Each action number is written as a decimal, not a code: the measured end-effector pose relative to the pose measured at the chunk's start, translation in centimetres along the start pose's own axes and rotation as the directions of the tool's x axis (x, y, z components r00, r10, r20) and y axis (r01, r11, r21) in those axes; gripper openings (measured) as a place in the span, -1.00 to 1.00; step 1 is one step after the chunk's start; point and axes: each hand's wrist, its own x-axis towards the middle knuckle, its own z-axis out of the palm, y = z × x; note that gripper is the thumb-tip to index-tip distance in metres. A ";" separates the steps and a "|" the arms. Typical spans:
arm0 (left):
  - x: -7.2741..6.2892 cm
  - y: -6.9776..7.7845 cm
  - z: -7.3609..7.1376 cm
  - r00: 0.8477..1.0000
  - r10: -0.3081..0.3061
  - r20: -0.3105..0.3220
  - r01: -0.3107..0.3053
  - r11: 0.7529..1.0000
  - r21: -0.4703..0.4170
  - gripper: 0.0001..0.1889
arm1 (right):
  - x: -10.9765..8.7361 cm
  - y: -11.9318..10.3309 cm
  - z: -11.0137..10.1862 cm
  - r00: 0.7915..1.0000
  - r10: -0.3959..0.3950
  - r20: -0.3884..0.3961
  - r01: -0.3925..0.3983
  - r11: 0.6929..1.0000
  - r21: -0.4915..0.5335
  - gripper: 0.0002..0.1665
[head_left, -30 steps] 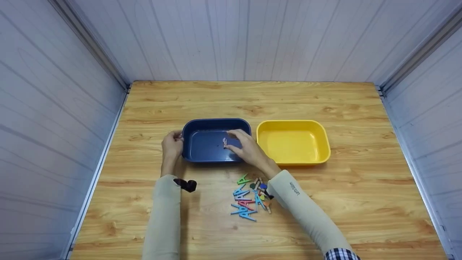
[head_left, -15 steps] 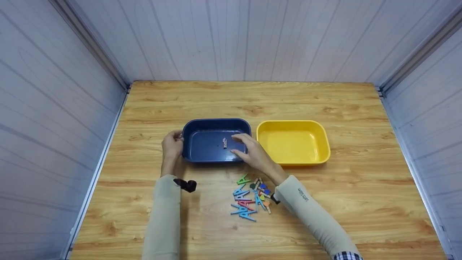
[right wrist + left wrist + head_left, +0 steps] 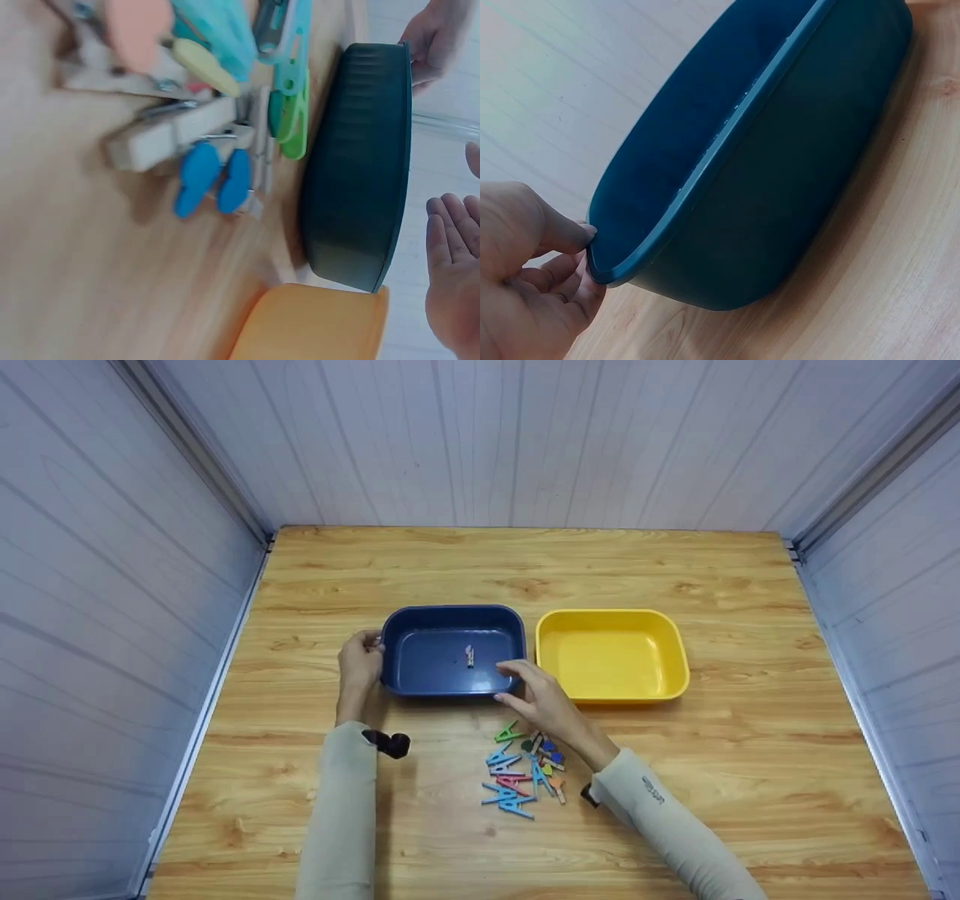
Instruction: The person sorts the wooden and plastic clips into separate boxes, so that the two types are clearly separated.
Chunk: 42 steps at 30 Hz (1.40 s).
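Observation:
My left hand pinches the left rim of a dark blue plastic tub, thumb on top and fingers curled under the lip, as the left wrist view shows. A small wooden clothespin with a pinkish top lies on the tub's floor. Over the tub's front right corner my right hand hovers with thumb and fingers apart, holding nothing. Below it on the table is a loose pile of clothespins: light blue plastic ones, a green one, and wooden ones with blue shapes.
A yellow plastic tub stands just right of the blue one, close beside it. The wooden table is enclosed by pale panel walls at the back and both sides.
My right hand has drawn back from the clothespin inside the blue tub, moving right and toward the front, with its fingers spread. The left hand stays at the rim.

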 end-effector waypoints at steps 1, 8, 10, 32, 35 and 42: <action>0.0 0.0 0.0 1.000 -0.002 0.000 0.002 1.000 -0.002 -0.69 | -0.3 0.0 0.0 1.000 -0.001 -0.001 0.001 1.000 0.000 -0.49; 0.1 -0.1 0.0 1.000 -0.016 0.012 0.016 1.000 -0.020 -0.68 | -1.9 0.3 -0.3 1.000 -0.005 0.013 0.006 1.000 -0.007 -0.48; 0.2 -0.1 0.0 1.000 -0.016 0.013 0.016 1.000 -0.019 -0.68 | -2.3 0.4 -0.4 1.000 -0.010 0.011 0.010 1.000 0.000 -0.48; 0.2 0.0 0.0 1.000 -0.020 0.011 0.020 1.000 -0.013 -0.68 | -5.6 1.6 -0.9 1.000 -0.024 0.016 0.025 1.000 -0.019 -0.48; 0.3 -0.1 0.0 1.000 -0.024 0.015 0.024 1.000 -0.015 -0.68 | -5.9 1.8 -0.9 0.998 0.000 0.070 -0.001 1.000 0.005 -0.48; 0.2 0.0 0.0 0.999 -0.029 0.016 0.030 0.999 -0.019 -0.68 | -6.3 2.6 -0.8 0.979 0.093 0.183 -0.092 0.996 -0.013 -0.46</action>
